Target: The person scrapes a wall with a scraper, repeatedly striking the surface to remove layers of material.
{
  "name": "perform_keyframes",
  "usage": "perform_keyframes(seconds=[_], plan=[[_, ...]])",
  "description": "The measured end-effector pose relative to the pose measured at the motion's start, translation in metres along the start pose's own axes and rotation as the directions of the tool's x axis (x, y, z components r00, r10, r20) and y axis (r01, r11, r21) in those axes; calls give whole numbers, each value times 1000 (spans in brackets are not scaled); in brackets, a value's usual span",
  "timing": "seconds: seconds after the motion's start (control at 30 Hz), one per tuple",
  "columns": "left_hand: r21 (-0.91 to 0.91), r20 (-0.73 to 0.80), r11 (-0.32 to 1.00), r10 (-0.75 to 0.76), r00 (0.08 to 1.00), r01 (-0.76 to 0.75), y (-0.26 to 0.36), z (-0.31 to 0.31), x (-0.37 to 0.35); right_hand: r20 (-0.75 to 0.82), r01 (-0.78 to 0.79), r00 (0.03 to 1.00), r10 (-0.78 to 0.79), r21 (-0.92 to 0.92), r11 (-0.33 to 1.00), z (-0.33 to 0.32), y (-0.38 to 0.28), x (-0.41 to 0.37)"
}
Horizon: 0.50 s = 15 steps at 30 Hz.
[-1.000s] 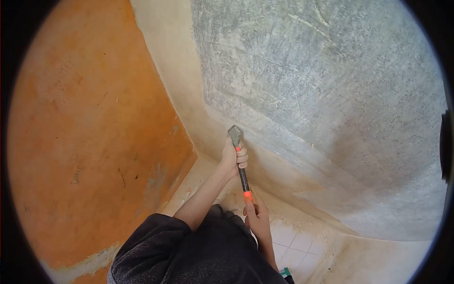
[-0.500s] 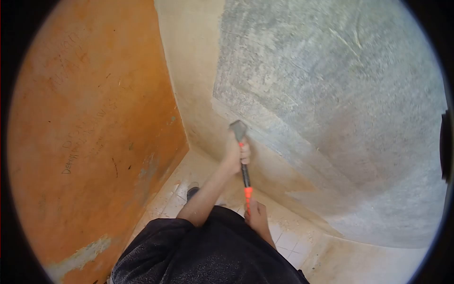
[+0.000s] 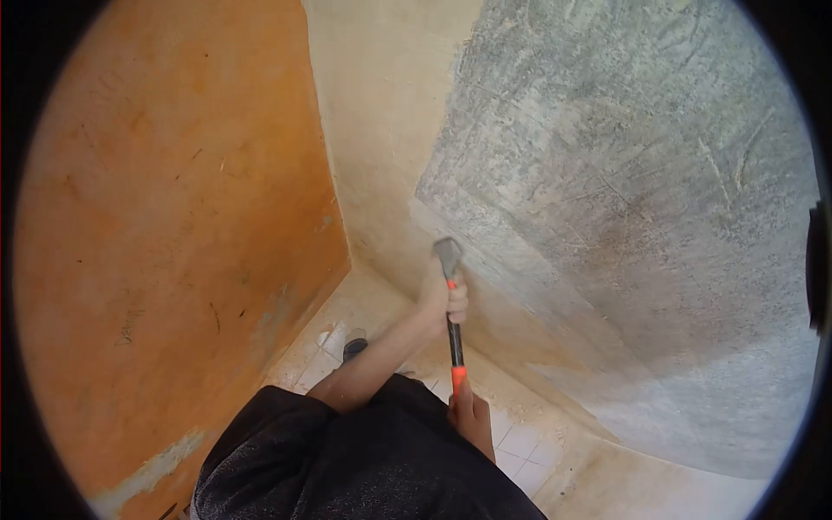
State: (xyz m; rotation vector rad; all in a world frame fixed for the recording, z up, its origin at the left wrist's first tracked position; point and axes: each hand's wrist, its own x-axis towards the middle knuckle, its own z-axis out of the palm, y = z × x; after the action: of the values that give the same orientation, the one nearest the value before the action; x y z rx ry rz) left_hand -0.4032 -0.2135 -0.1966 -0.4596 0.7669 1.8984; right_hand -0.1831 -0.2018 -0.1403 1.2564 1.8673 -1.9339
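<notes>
A long-handled scraper (image 3: 456, 347) with a black shaft, red-orange grips and a grey head lies against the lower part of the wall. My left hand (image 3: 448, 299) is closed round the shaft just below the head. Lower down, my right hand (image 3: 471, 413) grips the red-orange end of the handle close to my body. The head is near the border where the rough grey patch (image 3: 598, 173) meets the cream paint (image 3: 381, 113). Blur hides whether the blade touches the wall.
An orange wall (image 3: 191, 217) with scribbles and a bare patch stands on my left, meeting the cream wall at a corner. Below is a white tiled floor (image 3: 524, 446) with pale debris. My dark shoe (image 3: 354, 347) shows beside my left forearm.
The scraper and both hands sit slightly lower in view, and the head has shifted a little right. The camera view has also shifted, with the walls displaced rightward. Both hands keep their grip.
</notes>
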Motion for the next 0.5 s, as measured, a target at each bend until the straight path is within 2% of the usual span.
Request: perform_keyframes(seconds=[0.07,0.1,0.17,0.3,0.4,0.5], plan=[[35,40,994,-105,994,103,-13,5,-6,-55,-64,996,67,40,997,1,7,-10],[58,0,996,-68,998,68,-4,10,-12,-61,-66,996,68,46,997,5,9,-7],[82,-13,994,-73,997,74,3,3,-6,-26,42,999,-43,-46,998,11,16,3],[89,-22,994,-60,998,62,-1,3,-4,-65,6,998,-6,0,1000,9,22,-4],[68,20,992,-110,994,109,-15,19,-15,-86,-3,996,0,-29,1000,-6,32,-2],[1,-47,996,-93,995,93,2,7,-7,-81,59,994,-73,-168,984,5,19,3]])
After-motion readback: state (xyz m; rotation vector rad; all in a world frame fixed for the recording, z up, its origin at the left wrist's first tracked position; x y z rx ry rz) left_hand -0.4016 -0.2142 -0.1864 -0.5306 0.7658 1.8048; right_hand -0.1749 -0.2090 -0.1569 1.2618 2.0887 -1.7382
